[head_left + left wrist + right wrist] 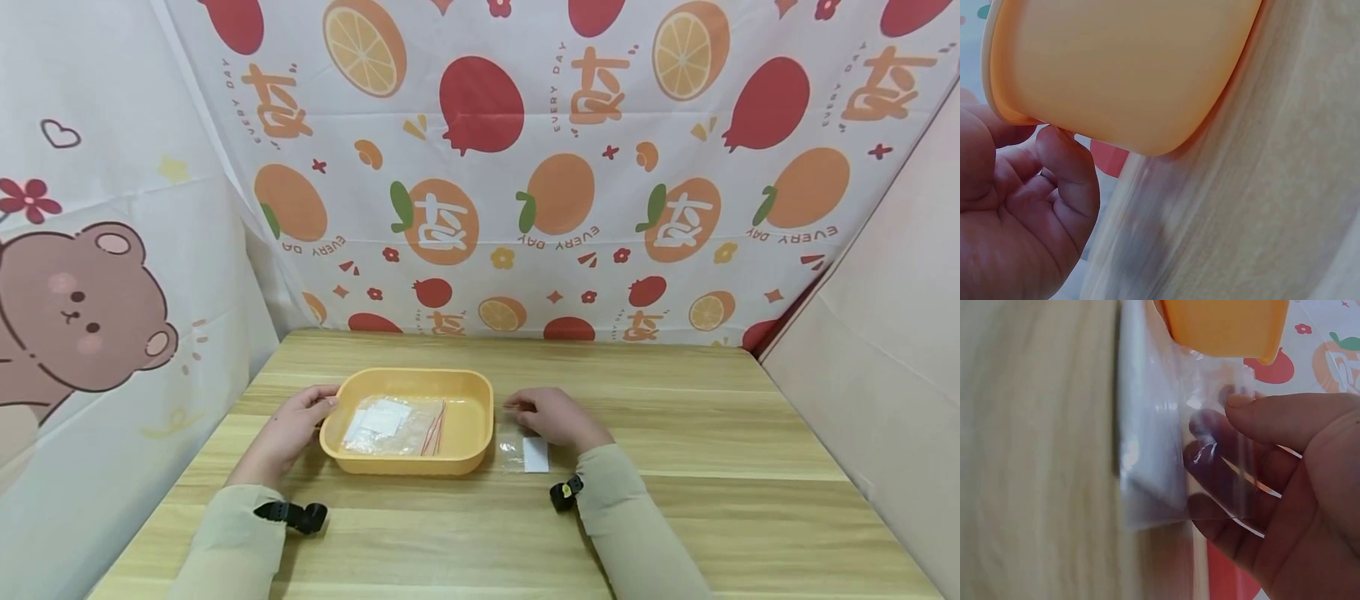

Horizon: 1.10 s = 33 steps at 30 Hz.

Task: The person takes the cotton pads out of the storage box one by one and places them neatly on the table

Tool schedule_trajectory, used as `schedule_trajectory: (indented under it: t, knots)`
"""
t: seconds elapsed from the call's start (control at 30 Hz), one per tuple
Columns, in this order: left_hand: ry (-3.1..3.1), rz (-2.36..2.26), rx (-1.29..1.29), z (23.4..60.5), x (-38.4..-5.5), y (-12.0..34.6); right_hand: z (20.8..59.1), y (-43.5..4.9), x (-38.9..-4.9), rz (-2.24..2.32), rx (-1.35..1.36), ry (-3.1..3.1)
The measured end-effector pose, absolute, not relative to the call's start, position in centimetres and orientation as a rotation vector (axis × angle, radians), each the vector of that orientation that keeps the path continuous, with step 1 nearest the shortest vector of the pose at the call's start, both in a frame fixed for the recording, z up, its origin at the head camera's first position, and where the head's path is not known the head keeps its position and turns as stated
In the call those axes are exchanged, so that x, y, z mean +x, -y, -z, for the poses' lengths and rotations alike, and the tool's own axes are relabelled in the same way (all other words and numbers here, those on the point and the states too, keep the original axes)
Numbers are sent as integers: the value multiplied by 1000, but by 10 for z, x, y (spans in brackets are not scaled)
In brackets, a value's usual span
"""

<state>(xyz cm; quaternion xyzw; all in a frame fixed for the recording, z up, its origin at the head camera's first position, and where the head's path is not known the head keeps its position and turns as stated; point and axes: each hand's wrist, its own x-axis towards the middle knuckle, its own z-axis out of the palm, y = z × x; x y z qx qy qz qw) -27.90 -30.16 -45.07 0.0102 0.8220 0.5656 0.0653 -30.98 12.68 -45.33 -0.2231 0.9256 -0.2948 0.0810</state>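
A yellow-orange plastic tray (474, 421) stands on the table, with several clear zip bags (405, 437) inside, showing white pieces and red seal lines. At its left end my left hand (296, 421) grips the rim; the left wrist view shows thumb and finger pinching the tray's edge (1129, 75). Just right of the tray, my right hand (555, 417) holds another clear bag (512, 454) with a white piece (536, 455) in it. In the right wrist view, the thumb lies on the near side of that bag (1154, 456) and the other fingers show through the film.
The wood-grain table (675, 400) carries the tray. A fruit-print cloth (615, 275) hangs behind its far edge, and a bear-print cloth (187, 250) hangs on the left. Black straps with small cameras (300, 517) sit on both wrists.
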Motion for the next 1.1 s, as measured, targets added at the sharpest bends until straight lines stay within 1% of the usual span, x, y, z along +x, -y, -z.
schedule_trajectory:
  t: [0.7,1.1]
  knots:
    - [-2475,-1701,13,454,-281,301,449,-123,-307,948,-632,-2816]
    - [-2485,-1695,15,449,-277,301,430,-122,-298,1019,-620,-2887]
